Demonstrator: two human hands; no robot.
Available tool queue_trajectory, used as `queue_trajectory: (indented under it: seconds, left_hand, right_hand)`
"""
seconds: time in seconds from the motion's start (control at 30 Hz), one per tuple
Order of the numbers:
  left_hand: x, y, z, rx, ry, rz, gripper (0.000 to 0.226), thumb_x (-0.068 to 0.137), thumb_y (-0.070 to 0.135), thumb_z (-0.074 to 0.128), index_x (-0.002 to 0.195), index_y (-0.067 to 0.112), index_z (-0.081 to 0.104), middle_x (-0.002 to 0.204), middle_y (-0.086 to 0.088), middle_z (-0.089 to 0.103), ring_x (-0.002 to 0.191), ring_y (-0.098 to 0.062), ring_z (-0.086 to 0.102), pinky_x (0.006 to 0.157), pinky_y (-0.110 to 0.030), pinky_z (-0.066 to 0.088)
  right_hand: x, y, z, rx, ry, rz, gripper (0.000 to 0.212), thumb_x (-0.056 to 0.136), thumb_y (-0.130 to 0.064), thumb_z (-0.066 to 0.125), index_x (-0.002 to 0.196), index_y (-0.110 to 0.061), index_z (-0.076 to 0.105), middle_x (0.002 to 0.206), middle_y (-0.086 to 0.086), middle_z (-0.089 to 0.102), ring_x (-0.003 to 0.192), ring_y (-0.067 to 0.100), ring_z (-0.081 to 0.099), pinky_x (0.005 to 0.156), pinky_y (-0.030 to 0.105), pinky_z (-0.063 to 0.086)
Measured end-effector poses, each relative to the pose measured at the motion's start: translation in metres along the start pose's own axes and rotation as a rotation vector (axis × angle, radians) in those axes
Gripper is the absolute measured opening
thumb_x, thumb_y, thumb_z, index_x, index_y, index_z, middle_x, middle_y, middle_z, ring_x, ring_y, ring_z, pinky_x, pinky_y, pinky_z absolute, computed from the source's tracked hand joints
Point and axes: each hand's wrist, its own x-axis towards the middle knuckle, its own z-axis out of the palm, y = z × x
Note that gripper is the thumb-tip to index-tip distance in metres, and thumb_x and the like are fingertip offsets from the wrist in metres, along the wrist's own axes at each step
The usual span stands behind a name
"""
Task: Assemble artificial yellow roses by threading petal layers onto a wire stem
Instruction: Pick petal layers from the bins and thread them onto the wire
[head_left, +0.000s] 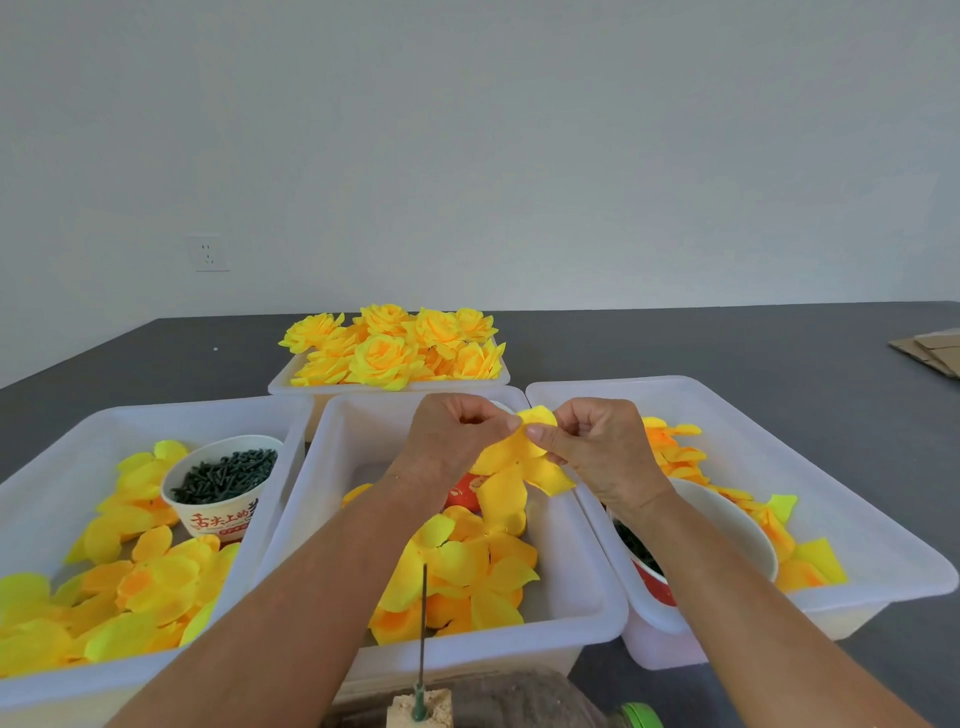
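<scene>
1. Your left hand (457, 434) and right hand (597, 447) are raised over the middle white plastic tub (587, 597). Both pinch one yellow fabric petal layer (519, 467) between thumb and curled fingers.
2. The layer's lobes hang between your wrists, above the loose yellow petals (467, 571) in that tub.
3. The thin dark wire stem (423, 623) stands upright in a pale block (418, 714) at the near edge, apart from both hands.
4. Finished yellow fabric roses (395, 345) fill the far tub.

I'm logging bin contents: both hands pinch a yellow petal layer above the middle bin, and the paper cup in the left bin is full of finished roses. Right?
Not quite. The head view shows the paper cup in the left bin holds dark green pieces, not roses. The rest stands: left hand and right hand pinch the yellow petal layer above the middle bin.
</scene>
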Motion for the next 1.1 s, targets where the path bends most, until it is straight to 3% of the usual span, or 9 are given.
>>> queue_trajectory:
  seconds: [0.1, 0.2, 0.33, 0.4, 0.57, 0.73, 0.87, 0.97, 1.1]
  left_hand:
    - [0.0, 0.0, -0.001, -0.084, -0.069, -0.139, 0.004, 0.079, 0.009, 0.072, 0.076, 0.013, 0.071, 0.073, -0.002, 0.069, 0.069, -0.012, 0.063, 0.06, -0.021, 0.05]
    - [0.0, 0.0, -0.001, -0.029, -0.11, -0.145, 0.009, 0.082, 0.016, 0.069, 0.089, 0.011, 0.073, 0.085, -0.007, 0.072, 0.077, -0.017, 0.066, 0.069, -0.027, 0.053]
    - [0.0, 0.003, -0.001, -0.061, -0.092, -0.064, 0.008, 0.083, 0.013, 0.069, 0.087, 0.006, 0.071, 0.076, -0.003, 0.068, 0.065, -0.006, 0.061, 0.058, -0.014, 0.048]
    - [-0.001, 0.005, 0.0, -0.034, -0.036, 0.017, 0.008, 0.08, 0.008, 0.071, 0.074, 0.011, 0.068, 0.066, 0.003, 0.062, 0.059, -0.001, 0.055, 0.056, -0.012, 0.044]
    - [-0.001, 0.001, 0.002, 0.161, 0.117, 0.234, 0.018, 0.076, 0.008, 0.075, 0.066, 0.016, 0.063, 0.066, 0.01, 0.058, 0.064, -0.003, 0.052, 0.063, -0.011, 0.042]
    - [-0.004, -0.002, 0.008, 0.608, 0.237, 0.656, 0.012, 0.069, 0.002, 0.078, 0.065, 0.001, 0.066, 0.07, -0.01, 0.062, 0.063, -0.026, 0.057, 0.059, -0.033, 0.046]
    - [-0.008, -0.002, 0.011, 0.712, 0.229, 0.875, 0.009, 0.066, 0.0, 0.074, 0.061, 0.004, 0.067, 0.069, -0.009, 0.062, 0.062, -0.023, 0.062, 0.045, -0.036, 0.049]
    - [-0.009, 0.002, 0.015, 0.474, 0.138, 0.702, 0.009, 0.071, 0.008, 0.078, 0.078, 0.005, 0.073, 0.089, -0.008, 0.064, 0.077, -0.018, 0.062, 0.062, -0.031, 0.052]
    - [-0.004, 0.005, 0.013, 0.237, 0.189, 0.341, 0.035, 0.083, 0.035, 0.065, 0.114, 0.018, 0.063, 0.114, 0.003, 0.053, 0.087, -0.006, 0.056, 0.076, -0.023, 0.045]
  right_hand:
    - [-0.001, -0.001, -0.001, 0.014, -0.049, -0.021, 0.015, 0.08, -0.008, 0.071, 0.077, 0.007, 0.068, 0.074, 0.027, 0.066, 0.072, 0.045, 0.062, 0.068, 0.053, 0.055]
    - [-0.002, -0.004, -0.002, 0.074, -0.102, -0.022, 0.007, 0.082, -0.003, 0.068, 0.085, 0.003, 0.071, 0.079, 0.025, 0.068, 0.075, 0.041, 0.066, 0.074, 0.054, 0.055]
    - [-0.001, -0.006, 0.0, 0.13, -0.039, -0.036, 0.002, 0.077, -0.007, 0.073, 0.079, -0.005, 0.072, 0.077, 0.022, 0.07, 0.07, 0.033, 0.064, 0.073, 0.05, 0.054]
    - [-0.001, -0.006, 0.001, 0.139, 0.013, -0.013, 0.007, 0.073, -0.012, 0.078, 0.075, -0.009, 0.072, 0.076, 0.017, 0.071, 0.071, 0.034, 0.065, 0.071, 0.045, 0.055]
    - [-0.001, -0.003, 0.004, -0.03, 0.121, 0.039, 0.03, 0.069, -0.03, 0.081, 0.057, -0.011, 0.06, 0.054, -0.002, 0.058, 0.049, 0.003, 0.047, 0.049, 0.017, 0.041]
    - [-0.002, -0.011, 0.004, 0.29, -0.055, 0.189, 0.033, 0.08, -0.039, 0.067, 0.063, -0.011, 0.07, 0.057, 0.005, 0.066, 0.049, 0.009, 0.057, 0.043, 0.016, 0.039]
    - [-0.003, -0.011, 0.001, 0.353, -0.096, 0.295, 0.026, 0.077, -0.032, 0.072, 0.063, -0.011, 0.071, 0.059, 0.006, 0.066, 0.05, 0.012, 0.058, 0.044, 0.017, 0.041]
    - [0.0, -0.012, -0.001, 0.484, -0.093, 0.315, 0.031, 0.087, -0.005, 0.06, 0.058, -0.013, 0.069, 0.055, 0.003, 0.062, 0.051, 0.01, 0.057, 0.048, 0.018, 0.045]
    - [0.0, -0.015, -0.002, 0.538, -0.185, 0.274, 0.024, 0.091, 0.0, 0.05, 0.076, -0.006, 0.068, 0.066, 0.004, 0.066, 0.062, 0.011, 0.062, 0.058, 0.021, 0.051]
